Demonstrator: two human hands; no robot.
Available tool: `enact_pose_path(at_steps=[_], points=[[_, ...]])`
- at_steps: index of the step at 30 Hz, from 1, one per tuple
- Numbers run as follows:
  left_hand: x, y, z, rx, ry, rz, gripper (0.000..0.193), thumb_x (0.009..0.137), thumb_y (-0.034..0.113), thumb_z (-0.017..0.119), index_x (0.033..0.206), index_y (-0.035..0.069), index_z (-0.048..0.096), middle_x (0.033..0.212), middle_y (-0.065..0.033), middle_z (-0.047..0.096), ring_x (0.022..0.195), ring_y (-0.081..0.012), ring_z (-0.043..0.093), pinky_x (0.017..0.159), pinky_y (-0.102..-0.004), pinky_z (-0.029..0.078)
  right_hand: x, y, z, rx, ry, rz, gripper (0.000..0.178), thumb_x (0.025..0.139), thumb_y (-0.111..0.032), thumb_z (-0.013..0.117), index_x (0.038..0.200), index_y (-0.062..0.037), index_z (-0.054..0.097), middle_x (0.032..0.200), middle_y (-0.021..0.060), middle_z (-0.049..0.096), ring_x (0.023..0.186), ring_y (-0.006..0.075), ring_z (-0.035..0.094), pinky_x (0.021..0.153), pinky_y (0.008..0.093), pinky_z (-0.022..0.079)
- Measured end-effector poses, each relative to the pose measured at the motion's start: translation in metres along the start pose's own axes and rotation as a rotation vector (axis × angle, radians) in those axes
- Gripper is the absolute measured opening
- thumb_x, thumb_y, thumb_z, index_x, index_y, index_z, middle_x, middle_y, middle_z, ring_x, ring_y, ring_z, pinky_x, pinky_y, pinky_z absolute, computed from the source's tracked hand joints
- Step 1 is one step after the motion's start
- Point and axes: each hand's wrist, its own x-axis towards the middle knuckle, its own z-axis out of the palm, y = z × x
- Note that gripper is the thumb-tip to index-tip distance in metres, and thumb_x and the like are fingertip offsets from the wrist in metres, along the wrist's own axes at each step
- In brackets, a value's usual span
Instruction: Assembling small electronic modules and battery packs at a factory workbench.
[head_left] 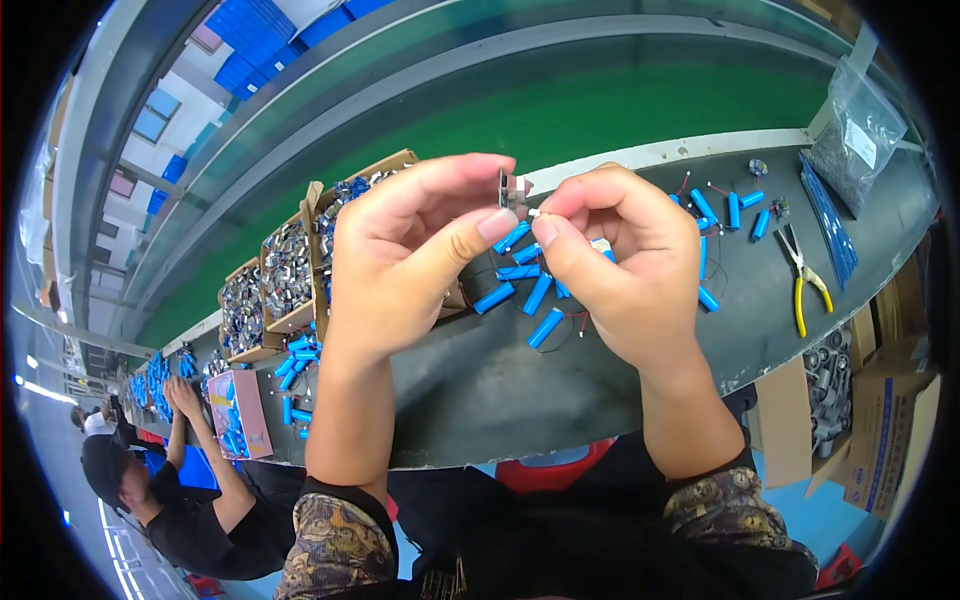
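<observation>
The small metal part pinched between the left hand and right hand is mostly covered by fingertips; its shape cannot be made out. The white piece at the right thumb is too small to identify. Several blue cylindrical cells lie partly hidden behind both hands. Contents of the cardboard boxes at far left blur into glinting metal. The clear bag at far right holds indistinct grey pieces.

You have one pair of yellow-handled pliers near the bench's right end, three open cardboard boxes along its far edge, and one pink box left.
</observation>
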Motion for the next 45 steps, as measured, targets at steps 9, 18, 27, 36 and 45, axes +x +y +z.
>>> enact_pose_path(at_steps=[9, 18, 27, 36, 45], points=[[-0.005, 0.001, -0.007, 0.122, -0.031, 0.067, 0.030, 0.083, -0.009, 0.072, 0.113, -0.006, 0.069, 0.104, -0.0137, 0.073, 0.095, -0.0179, 0.071, 0.087, -0.0306, 0.058, 0.000, -0.008, -0.001, -0.036, -0.115, 0.069, 0.008, 0.085, 0.005, 0.068, 0.091, 0.0024, 0.064, 0.088, 0.0038, 0.063, 0.077, 0.0073, 0.058, 0.067, 0.0218, 0.046], [-0.001, 0.001, -0.010, 0.241, -0.083, 0.147, 0.033, 0.079, -0.008, 0.075, 0.112, -0.004, 0.072, 0.103, -0.0134, 0.073, 0.092, -0.0171, 0.070, 0.082, -0.0282, 0.057, -0.002, -0.005, 0.000, 0.070, -0.103, 0.095, 0.008, 0.082, 0.003, 0.069, 0.087, -0.0014, 0.064, 0.081, -0.0010, 0.061, 0.070, 0.0022, 0.055, 0.059, 0.0178, 0.043], [0.000, -0.004, -0.015, 0.239, -0.101, 0.177, 0.034, 0.078, -0.008, 0.076, 0.111, -0.004, 0.072, 0.104, -0.0130, 0.072, 0.093, -0.0169, 0.068, 0.081, -0.0277, 0.056, -0.001, -0.003, -0.006, -0.072, -0.179, 0.086, 0.009, 0.084, 0.006, 0.067, 0.090, 0.0007, 0.063, 0.085, 0.0019, 0.063, 0.073, 0.0056, 0.057, 0.064, 0.0217, 0.047], [0.000, -0.006, -0.010, 0.107, -0.067, 0.081, 0.032, 0.082, -0.007, 0.073, 0.114, -0.006, 0.070, 0.107, -0.0145, 0.072, 0.095, -0.0192, 0.070, 0.084, -0.0294, 0.057, 0.001, -0.005, -0.003, -0.248, -0.105, -0.073, 0.010, 0.078, 0.004, 0.070, 0.085, -0.0009, 0.065, 0.080, 0.0010, 0.064, 0.068, 0.0053, 0.056, 0.059, 0.0207, 0.043], [0.000, -0.003, -0.018, 0.291, -0.115, 0.113, 0.031, 0.079, -0.010, 0.074, 0.110, -0.005, 0.072, 0.105, -0.0166, 0.072, 0.094, -0.0205, 0.070, 0.084, -0.0307, 0.058, 0.001, -0.003, -0.003, -0.351, -0.106, -0.149, 0.011, 0.073, 0.004, 0.070, 0.080, -0.0026, 0.064, 0.075, 0.0012, 0.063, 0.064, 0.0076, 0.054, 0.057, 0.0224, 0.040]])
